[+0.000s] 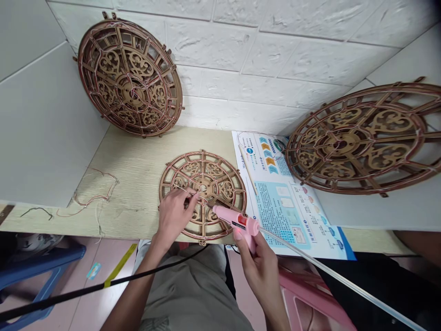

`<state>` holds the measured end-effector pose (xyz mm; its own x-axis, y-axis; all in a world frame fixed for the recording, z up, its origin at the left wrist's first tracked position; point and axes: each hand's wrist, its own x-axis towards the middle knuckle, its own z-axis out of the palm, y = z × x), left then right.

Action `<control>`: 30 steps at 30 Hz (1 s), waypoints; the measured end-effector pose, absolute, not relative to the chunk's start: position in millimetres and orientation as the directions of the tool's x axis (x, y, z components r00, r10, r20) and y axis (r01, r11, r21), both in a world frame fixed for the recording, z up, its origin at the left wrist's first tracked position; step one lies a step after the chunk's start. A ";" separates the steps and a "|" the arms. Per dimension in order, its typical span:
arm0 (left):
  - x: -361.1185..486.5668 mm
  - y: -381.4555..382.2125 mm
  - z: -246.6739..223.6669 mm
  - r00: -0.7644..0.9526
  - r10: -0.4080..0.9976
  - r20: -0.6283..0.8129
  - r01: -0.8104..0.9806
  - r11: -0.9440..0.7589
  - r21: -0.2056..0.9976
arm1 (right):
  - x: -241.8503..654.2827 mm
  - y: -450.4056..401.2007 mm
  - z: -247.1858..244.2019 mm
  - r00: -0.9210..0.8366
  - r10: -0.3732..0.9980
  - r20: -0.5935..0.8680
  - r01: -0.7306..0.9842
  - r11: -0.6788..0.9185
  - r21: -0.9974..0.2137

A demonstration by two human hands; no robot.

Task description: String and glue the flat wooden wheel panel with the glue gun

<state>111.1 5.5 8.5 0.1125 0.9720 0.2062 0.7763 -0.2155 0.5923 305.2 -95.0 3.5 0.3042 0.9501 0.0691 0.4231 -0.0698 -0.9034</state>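
A round brown openwork disc [223, 166], with thin wires along its rings and spokes, lies flat on the table before me. My left hand [177, 209] rests over its left half, thumb and fingertips pinched together near the hub. A thin pale strand [182, 188] shows at those fingers; whether it is wire or a fine stick I cannot tell. In my right hand [257, 264] is a pink hot glue gun [229, 215], its nozzle pointing left, close to the disc just below the hub. A long clear glue stick [330, 262] runs out of its back.
A larger wired disc [132, 92] leans on the wall at the left; another [344, 142] leans at the right. Printed sheets [282, 216] with a thin wooden stick [248, 170] lie right. Loose wires [98, 198] lie left. A black cable [138, 277] crosses my left forearm.
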 end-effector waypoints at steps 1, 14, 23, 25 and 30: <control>111.1 5.7 9.0 0.113 0.972 0.205 0.778 -0.214 0.590 | 305.3 -96.7 5.2 0.310 0.948 0.071 0.439 -0.077 -0.895; 110.7 7.9 10.1 0.120 0.978 0.171 0.800 -0.197 0.567 | 276.3 -94.0 7.3 0.162 0.916 0.367 0.706 0.153 -0.691; 110.3 6.6 8.1 0.134 0.972 0.193 0.793 -0.222 0.568 | 267.5 -104.3 -16.1 0.180 0.922 0.344 0.696 0.128 -0.706; 110.3 6.6 7.8 0.136 0.972 0.190 0.793 -0.222 0.568 | 267.3 -106.2 -20.1 0.190 0.928 0.321 0.686 0.108 -0.720; 110.7 6.6 6.4 0.132 0.969 0.209 0.779 -0.232 0.582 | 267.1 -104.7 -17.0 0.195 0.922 0.334 0.668 0.125 -0.734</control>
